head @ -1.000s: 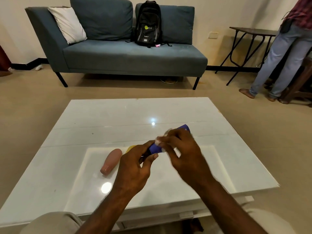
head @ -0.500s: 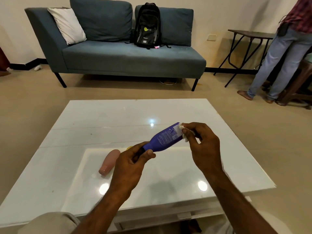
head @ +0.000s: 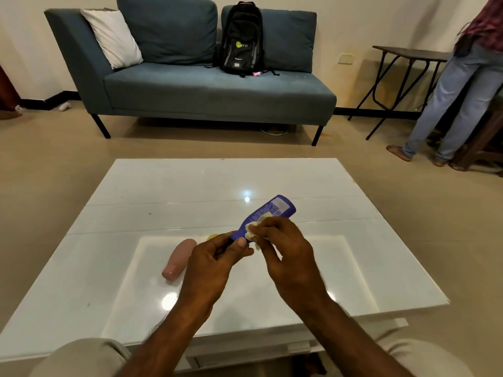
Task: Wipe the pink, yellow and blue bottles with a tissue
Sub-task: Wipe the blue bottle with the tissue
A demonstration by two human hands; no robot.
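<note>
Left hand [head: 215,265] closed round cap end of blue bottle [head: 268,216], holding it tilted above the white table [head: 136,202]. Right hand [head: 288,257] pinched shut on a crumpled tissue [head: 253,231], pressed on the bottle's mid body. Bottle looks like light, smooth, slick plastic, probably a bit squeezable; gripping the narrow cap end seems best. Left of the blue bottle, pink bottle [head: 179,259] lies on the table; yellow bottle [head: 212,236] just peeks out behind left fingers.
</note>
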